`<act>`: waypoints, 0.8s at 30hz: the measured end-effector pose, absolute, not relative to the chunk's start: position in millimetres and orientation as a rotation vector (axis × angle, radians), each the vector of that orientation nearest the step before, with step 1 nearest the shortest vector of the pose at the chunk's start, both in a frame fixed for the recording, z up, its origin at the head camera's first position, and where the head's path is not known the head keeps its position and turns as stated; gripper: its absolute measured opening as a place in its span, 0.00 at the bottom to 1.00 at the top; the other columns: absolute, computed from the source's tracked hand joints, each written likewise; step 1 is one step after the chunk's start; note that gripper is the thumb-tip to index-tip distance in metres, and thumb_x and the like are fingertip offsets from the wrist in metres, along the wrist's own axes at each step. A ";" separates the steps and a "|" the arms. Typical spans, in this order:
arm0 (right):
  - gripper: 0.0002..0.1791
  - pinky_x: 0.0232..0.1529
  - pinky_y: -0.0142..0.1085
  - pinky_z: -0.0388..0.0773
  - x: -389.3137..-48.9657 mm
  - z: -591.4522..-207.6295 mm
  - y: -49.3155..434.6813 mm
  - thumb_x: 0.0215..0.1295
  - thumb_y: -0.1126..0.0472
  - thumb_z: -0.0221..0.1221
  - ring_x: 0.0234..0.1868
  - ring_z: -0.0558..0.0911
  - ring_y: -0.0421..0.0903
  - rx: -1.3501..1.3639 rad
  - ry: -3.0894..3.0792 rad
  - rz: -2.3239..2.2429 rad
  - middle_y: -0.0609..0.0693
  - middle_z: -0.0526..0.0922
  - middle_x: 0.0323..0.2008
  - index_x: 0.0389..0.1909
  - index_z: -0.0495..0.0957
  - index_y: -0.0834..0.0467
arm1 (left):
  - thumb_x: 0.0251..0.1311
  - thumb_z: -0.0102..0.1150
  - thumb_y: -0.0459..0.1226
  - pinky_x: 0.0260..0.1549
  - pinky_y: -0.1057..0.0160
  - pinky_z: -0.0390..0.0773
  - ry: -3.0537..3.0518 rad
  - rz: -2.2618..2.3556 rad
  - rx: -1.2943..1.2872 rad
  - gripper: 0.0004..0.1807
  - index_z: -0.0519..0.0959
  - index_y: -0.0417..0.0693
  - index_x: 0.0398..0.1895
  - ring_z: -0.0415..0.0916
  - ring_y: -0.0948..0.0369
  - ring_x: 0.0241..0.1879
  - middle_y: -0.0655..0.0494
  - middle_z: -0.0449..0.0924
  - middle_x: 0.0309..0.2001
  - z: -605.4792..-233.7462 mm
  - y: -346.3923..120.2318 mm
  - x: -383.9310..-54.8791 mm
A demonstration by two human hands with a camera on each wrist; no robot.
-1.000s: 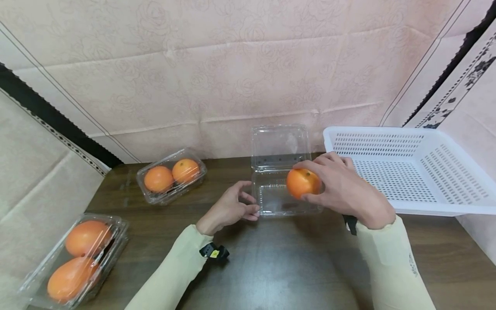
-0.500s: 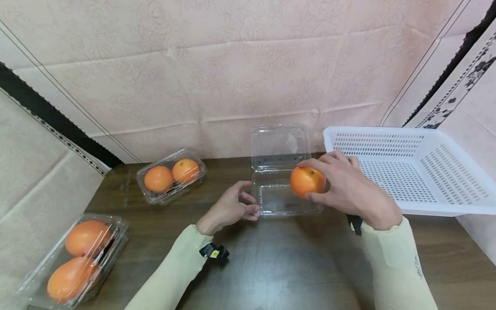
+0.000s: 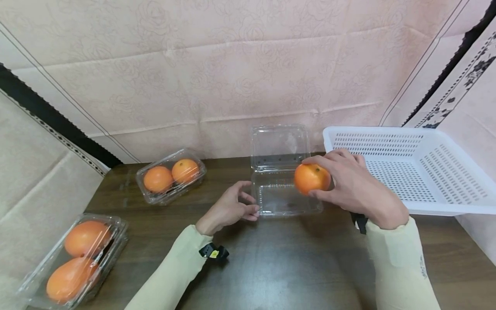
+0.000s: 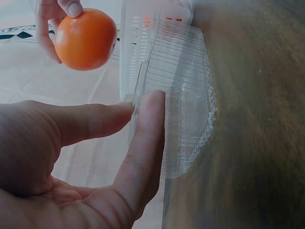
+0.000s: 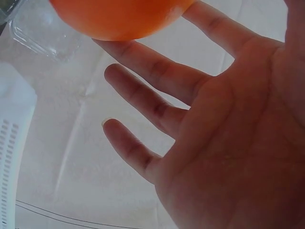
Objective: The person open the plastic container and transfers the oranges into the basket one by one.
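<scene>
In the head view my right hand (image 3: pixel 352 185) grips an orange (image 3: pixel 311 178) between thumb and fingertips, over the right side of an open clear plastic container (image 3: pixel 279 200). The same orange (image 5: pixel 119 16) fills the top of the right wrist view, with the lower fingers off it. My left hand (image 3: pixel 228 204) is at the container's left edge. In the left wrist view its thumb and finger pinch the rim of the container (image 4: pixel 178 95). The container's hinged lid (image 3: pixel 280 144) stands raised at the back, against the cloth.
A white perforated basket (image 3: pixel 391 172) stands to the right, its bottom bare. Two closed clear boxes, each with two oranges, lie left: one box (image 3: pixel 153 198) at the back, another box (image 3: pixel 116 234) near the front. Patterned cloth (image 3: pixel 232 77) hangs behind the wooden table (image 3: pixel 286 267).
My right hand and the orange have shifted slightly right and a little back over the container. The left hand, container and boxes have stayed put.
</scene>
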State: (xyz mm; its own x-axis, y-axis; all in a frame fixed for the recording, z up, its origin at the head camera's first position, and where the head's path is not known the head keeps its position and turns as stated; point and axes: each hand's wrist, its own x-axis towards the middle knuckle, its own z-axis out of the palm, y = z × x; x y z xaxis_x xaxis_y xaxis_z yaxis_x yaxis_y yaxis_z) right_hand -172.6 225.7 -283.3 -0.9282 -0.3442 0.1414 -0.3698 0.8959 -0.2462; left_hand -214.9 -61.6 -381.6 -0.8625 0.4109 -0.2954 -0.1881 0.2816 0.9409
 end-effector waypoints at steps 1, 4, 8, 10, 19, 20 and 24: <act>0.34 0.48 0.51 0.60 -172.8 -283.0 226.0 0.55 0.48 0.75 0.62 0.68 0.56 0.560 -2.966 0.413 0.56 0.81 0.55 0.64 0.75 0.43 | 0.63 0.63 0.23 0.43 0.51 0.90 2.070 1.616 0.196 0.43 0.55 0.46 0.79 0.87 0.56 0.33 0.38 0.74 0.56 -381.5 -61.8 -215.0; 0.34 0.48 0.51 0.59 -172.9 -282.3 226.9 0.55 0.48 0.74 0.62 0.68 0.57 0.556 -2.968 0.421 0.56 0.81 0.55 0.64 0.75 0.42 | 0.63 0.64 0.23 0.43 0.50 0.89 2.077 1.611 0.190 0.44 0.55 0.46 0.79 0.87 0.56 0.33 0.39 0.75 0.55 -381.0 -62.1 -214.8; 0.34 0.49 0.51 0.59 -172.2 -280.9 229.6 0.56 0.48 0.73 0.63 0.68 0.57 0.553 -2.970 0.426 0.56 0.81 0.55 0.65 0.75 0.42 | 0.62 0.64 0.23 0.43 0.51 0.89 2.083 1.603 0.187 0.44 0.55 0.47 0.79 0.87 0.56 0.33 0.39 0.75 0.55 -381.4 -62.1 -214.9; 0.34 0.49 0.51 0.59 -171.6 -280.0 231.5 0.57 0.47 0.73 0.63 0.67 0.58 0.548 -2.971 0.423 0.57 0.80 0.56 0.66 0.74 0.42 | 0.62 0.64 0.23 0.43 0.50 0.90 2.080 1.606 0.186 0.44 0.55 0.47 0.79 0.87 0.56 0.33 0.39 0.75 0.55 -381.3 -62.0 -214.8; 0.34 0.50 0.51 0.57 -170.2 -276.9 239.1 0.59 0.46 0.71 0.64 0.66 0.58 0.503 -2.999 0.466 0.57 0.79 0.60 0.67 0.74 0.43 | 0.62 0.64 0.23 0.43 0.51 0.90 2.071 1.613 0.194 0.44 0.55 0.46 0.78 0.87 0.57 0.33 0.39 0.75 0.55 -381.3 -61.7 -214.8; 0.35 0.51 0.52 0.57 -169.7 -276.7 240.1 0.59 0.46 0.71 0.65 0.65 0.58 0.494 -3.003 0.473 0.58 0.78 0.61 0.68 0.73 0.43 | 0.62 0.64 0.23 0.43 0.51 0.90 2.072 1.611 0.194 0.44 0.55 0.46 0.78 0.87 0.57 0.33 0.39 0.75 0.55 -381.2 -61.8 -214.7; 0.36 0.53 0.53 0.58 -168.0 -276.1 244.3 0.59 0.46 0.71 0.66 0.64 0.58 0.465 -3.005 0.490 0.58 0.77 0.64 0.69 0.73 0.45 | 0.62 0.64 0.23 0.43 0.51 0.90 2.073 1.612 0.191 0.44 0.55 0.47 0.79 0.87 0.57 0.33 0.39 0.75 0.55 -380.8 -61.7 -214.4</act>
State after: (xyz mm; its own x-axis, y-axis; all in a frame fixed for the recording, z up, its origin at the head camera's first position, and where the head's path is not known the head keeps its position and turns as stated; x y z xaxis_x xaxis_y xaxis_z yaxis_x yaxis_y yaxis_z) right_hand -168.0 244.3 -276.1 -0.9526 -0.2844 0.1079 -0.3039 0.9040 -0.3006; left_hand -214.4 -61.7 -380.8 -0.8636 0.4049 -0.3005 -0.1914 0.2880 0.9383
